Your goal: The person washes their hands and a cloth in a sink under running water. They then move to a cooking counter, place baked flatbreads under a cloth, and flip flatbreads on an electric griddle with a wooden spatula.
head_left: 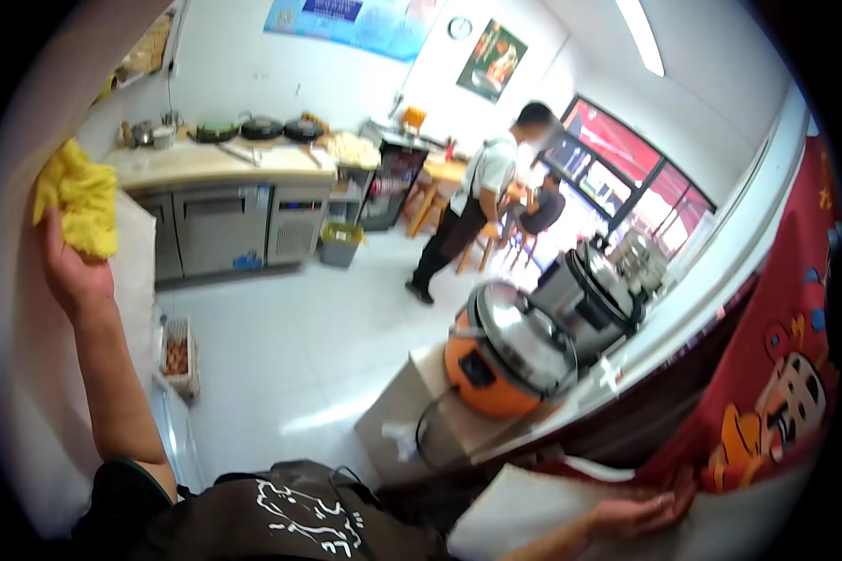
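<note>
At the far left my left hand is raised, with a fluffy yellow cloth held against a pale upright surface. The cloth partly hides its fingers. Low on the right, my right hand is stretched out, palm up and fingers extended. It lies by the lower edge of a red curtain with a cartoon print, and a white surface is under that forearm. Whether the fingertips touch the curtain I cannot tell.
An orange rice cooker and a dark pressure cooker stand on a box-like stand at right. A counter bears several pans. A person stands mid-room, another sits behind. A bin and a basket are on the floor.
</note>
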Motion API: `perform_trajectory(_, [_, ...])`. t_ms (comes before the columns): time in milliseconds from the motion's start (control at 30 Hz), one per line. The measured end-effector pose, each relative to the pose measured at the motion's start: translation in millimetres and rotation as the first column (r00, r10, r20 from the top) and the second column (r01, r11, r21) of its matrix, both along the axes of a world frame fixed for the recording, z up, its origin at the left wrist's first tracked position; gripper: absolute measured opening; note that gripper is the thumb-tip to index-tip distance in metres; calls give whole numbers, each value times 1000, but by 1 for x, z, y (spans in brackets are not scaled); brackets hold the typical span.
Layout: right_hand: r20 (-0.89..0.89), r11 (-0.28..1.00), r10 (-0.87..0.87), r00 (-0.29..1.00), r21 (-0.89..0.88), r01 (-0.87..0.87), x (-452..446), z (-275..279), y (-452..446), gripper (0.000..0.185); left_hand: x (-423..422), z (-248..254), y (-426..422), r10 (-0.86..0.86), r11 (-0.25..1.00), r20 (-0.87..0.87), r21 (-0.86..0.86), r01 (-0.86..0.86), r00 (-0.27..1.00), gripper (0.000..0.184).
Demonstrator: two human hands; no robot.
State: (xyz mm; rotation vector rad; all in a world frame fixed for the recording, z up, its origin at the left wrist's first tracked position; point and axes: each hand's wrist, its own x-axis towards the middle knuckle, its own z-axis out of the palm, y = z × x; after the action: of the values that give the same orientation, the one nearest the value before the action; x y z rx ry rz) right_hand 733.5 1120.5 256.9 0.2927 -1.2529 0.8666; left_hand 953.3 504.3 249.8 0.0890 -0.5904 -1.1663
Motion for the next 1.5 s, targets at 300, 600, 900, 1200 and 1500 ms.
perform_trajectory(300, [-57,922,-382,922,36,385,-33,5,23,43,-136,-62,-80,414,910,369,-178,-374,832,39])
perform_trajectory(600, [-122,602,-798,590,-107,792,-22,-16,-65,33,-269,-59,-255,-173,982,492,22,187,853,38])
perform_trajectory(900, [-99,990,-11,995,139,24,-110,18,-341,28,-394,-104,-299,-517,777,762,226,587,391,32])
perform_trajectory(1200, [-106,585,786,609,447,-677,-180,95,-483,20,-441,-183,-306,-425,673,904,286,682,41,23])
perform_trajectory(1500, [-43,94,996,83,406,-909,-306,102,-533,27,-433,-222,-313,-286,826,953,296,479,-95,25])
